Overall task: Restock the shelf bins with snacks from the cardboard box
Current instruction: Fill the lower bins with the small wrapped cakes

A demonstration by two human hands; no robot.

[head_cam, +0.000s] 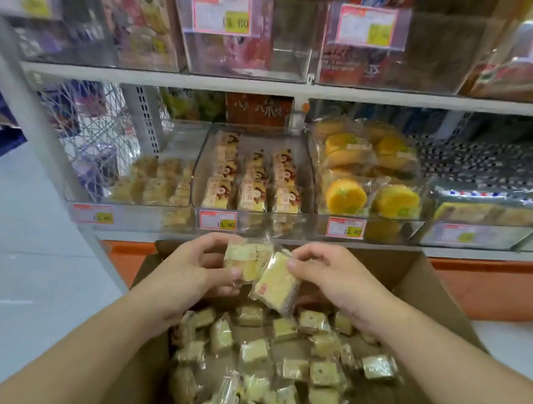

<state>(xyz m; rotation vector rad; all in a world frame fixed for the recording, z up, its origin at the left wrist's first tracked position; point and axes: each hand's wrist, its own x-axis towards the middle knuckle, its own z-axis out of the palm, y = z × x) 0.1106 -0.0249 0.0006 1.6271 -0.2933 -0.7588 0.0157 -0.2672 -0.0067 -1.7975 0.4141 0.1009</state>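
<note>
An open cardboard box [421, 274] sits below me, holding several small yellow cakes in clear wrappers [253, 352]. Over the box's far end, my left hand [198, 269] grips one wrapped cake [246, 259] between thumb and curled fingers. My right hand [329, 272] pinches a second wrapped cake [276, 285], which tilts down to the left and touches the first. Beyond the hands stands a row of clear shelf bins. The left bin [131, 220] holds similar pale square cakes.
The middle bin [306, 169] holds printed wrapped cakes, and the one to its right [316, 175] holds round orange cakes. A far-right bin [480, 238] holds flat packets. Price tags [217, 220] hang on bin fronts. Upper shelf [168, 79] carries more bins. White floor lies left.
</note>
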